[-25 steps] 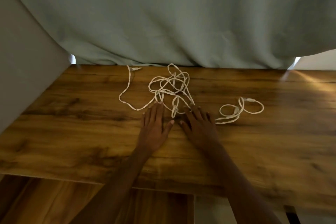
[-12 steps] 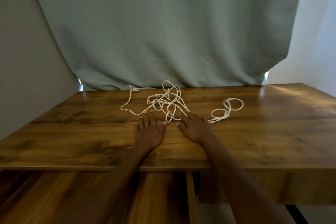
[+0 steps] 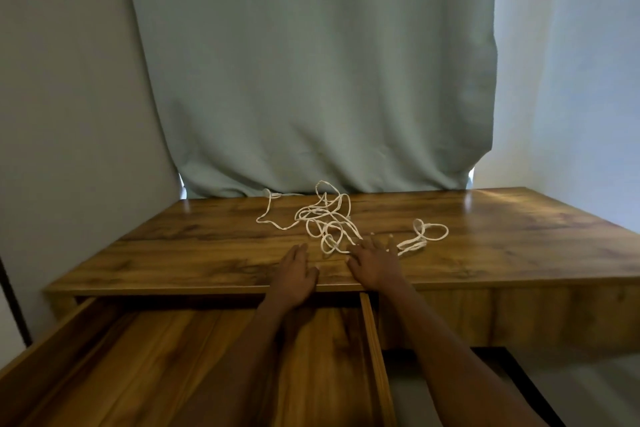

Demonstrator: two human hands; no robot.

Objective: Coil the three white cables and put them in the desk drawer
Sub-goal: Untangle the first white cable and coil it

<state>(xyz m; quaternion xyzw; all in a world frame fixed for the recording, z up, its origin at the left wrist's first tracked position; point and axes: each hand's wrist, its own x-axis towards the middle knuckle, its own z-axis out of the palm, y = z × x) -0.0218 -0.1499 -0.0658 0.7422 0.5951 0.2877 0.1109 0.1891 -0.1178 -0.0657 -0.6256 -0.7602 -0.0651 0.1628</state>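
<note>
Hidden or unclear: the separate runs of the white cables (image 3: 325, 224) cannot be told apart inside the tangle; the near end of the drawer (image 3: 371, 329) is cut off by the lower edge of the view, and part of its floor is covered by the two forearms; the plugs are too small to be made out.

Hands: the left hand (image 3: 294, 272) is laid flat on the desk (image 3: 519, 243) near its front edge, fingers straight and close together, nothing held, the cables not touched; the right hand (image 3: 375, 263) is laid flat just beside it, fingers straight and slightly spread, nothing gripped, its fingertips (image 3: 372, 240) reaching the near edge of the tangle; whether cord is actually pressed under them cannot be told.

Cables: a loose, uncoiled heap of thin white cord is seen on the desk top beyond the hands, with one strand trailing left toward the back edge; a smaller looped length (image 3: 427, 234) is lying to the right of the right hand.

Drawer: pulled open below the desk front, wooden.

Background: a pale green curtain (image 3: 311, 80) is hung behind the desk.
</note>
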